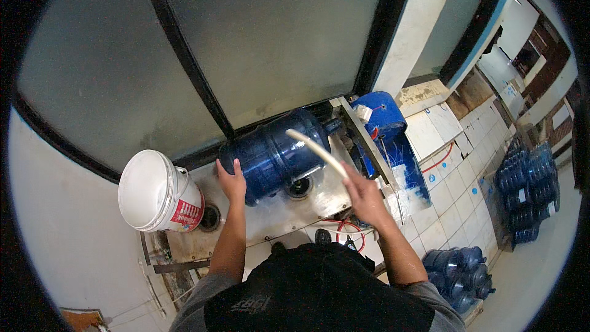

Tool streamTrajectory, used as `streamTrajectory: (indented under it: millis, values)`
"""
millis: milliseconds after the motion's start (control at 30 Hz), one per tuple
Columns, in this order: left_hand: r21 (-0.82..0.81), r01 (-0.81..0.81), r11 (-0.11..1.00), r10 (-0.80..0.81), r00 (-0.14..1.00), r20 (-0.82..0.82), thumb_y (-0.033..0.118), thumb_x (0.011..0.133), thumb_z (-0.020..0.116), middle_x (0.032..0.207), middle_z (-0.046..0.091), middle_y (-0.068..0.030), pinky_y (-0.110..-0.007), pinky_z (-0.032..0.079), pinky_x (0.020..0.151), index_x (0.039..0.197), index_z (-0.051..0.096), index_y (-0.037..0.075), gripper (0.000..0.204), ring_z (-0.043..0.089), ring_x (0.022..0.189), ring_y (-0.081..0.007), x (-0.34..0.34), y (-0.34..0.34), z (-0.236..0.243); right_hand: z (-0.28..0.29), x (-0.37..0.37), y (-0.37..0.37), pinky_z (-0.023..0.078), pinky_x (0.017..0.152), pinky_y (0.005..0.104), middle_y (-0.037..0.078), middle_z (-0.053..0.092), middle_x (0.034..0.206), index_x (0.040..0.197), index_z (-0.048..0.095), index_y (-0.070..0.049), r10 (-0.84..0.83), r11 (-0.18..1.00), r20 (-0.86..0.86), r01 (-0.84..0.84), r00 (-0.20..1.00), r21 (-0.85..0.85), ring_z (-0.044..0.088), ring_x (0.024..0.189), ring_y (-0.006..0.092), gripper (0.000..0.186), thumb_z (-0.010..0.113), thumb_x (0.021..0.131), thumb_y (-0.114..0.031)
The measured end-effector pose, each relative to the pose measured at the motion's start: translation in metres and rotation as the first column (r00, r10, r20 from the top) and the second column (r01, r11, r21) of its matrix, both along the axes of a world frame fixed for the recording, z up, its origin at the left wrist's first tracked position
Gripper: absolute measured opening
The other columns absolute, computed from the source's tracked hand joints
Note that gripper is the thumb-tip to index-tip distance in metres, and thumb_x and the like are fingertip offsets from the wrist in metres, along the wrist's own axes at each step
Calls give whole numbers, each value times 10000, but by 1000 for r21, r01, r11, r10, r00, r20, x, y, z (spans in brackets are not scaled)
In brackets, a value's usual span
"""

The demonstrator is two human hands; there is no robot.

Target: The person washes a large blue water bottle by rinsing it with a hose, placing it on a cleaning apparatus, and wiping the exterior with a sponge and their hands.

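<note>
In the head view, the step in hand appears to be handling a translucent dark-blue water bottle (267,154) with a cream-white, hose-like tube (316,149). The left grip (232,185) is spread, palm and fingers against the bottle's base end, not wrapped around it. The right grip (367,200) is closed around the tube, whose free end points toward 10 o'clock and crosses in front of the bottle; whether they touch, I can't tell.

My judgement is that the next move calls for the left palm to steady the bottle while the right guides the tube, since the round body could roll.

The bottle lies on its side on the steel-topped desk (264,224), base toward 8 o'clock and narrow neck toward 2 o'clock, near a metal frame (369,141). Ridged bands circle its glossy wall; whether it holds water is unclear. Between 8 and 9 o'clock from it stands a white bucket (144,190).
</note>
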State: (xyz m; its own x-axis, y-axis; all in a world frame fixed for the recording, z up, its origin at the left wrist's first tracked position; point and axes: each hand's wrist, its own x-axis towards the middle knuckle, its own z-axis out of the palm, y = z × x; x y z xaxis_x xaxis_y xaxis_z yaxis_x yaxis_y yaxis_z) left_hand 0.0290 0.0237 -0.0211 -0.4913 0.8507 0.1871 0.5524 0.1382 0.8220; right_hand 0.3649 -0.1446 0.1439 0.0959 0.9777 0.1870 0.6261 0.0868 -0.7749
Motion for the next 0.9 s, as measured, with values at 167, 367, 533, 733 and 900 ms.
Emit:
streamTrajectory:
  millis: [167,367,533,733,900]
  values:
    - [45,19,999,-19,1000,-18,438,1007,602,1565,415,-263,-476,277,1213,1543,361,-23,747,372,1463,-430,-3,-6,-15,12,-49,-13,537,700,382,255,710,912,1502,513,-137,199,969,-75,-208,977,-134,674,674,227,463,572,1046,-190]
    - [109,378,920,-289,838,-463,344,992,614,1612,368,-201,-575,136,1243,1512,434,13,642,265,1533,-374,25,-3,34,21,-55,-31,531,693,411,242,685,850,1517,486,-128,101,986,-56,-107,993,-125,679,676,341,490,567,1038,-196]
    - [57,670,740,-580,679,-451,339,1000,597,1601,360,-246,-573,174,1239,1522,390,-25,669,269,1522,-412,78,20,45,27,-44,-49,534,703,420,233,668,806,1506,490,-106,-67,997,-52,64,996,-49,673,679,325,476,546,1042,-198]
    - [248,849,467,-818,521,-244,175,960,643,1445,510,-272,-547,354,1155,1393,524,-18,489,478,1363,-416,170,33,40,41,-32,-78,542,753,433,289,677,920,1476,508,-74,-194,981,-61,193,979,-13,701,783,428,470,567,1027,-200]
    - [-9,831,557,-771,520,369,411,1085,468,607,634,-49,-296,503,451,706,652,-1,590,626,544,-120,226,50,32,34,-6,-96,547,829,435,318,665,1125,1486,503,-94,-340,937,-91,345,936,47,710,889,457,473,558,1036,-225]
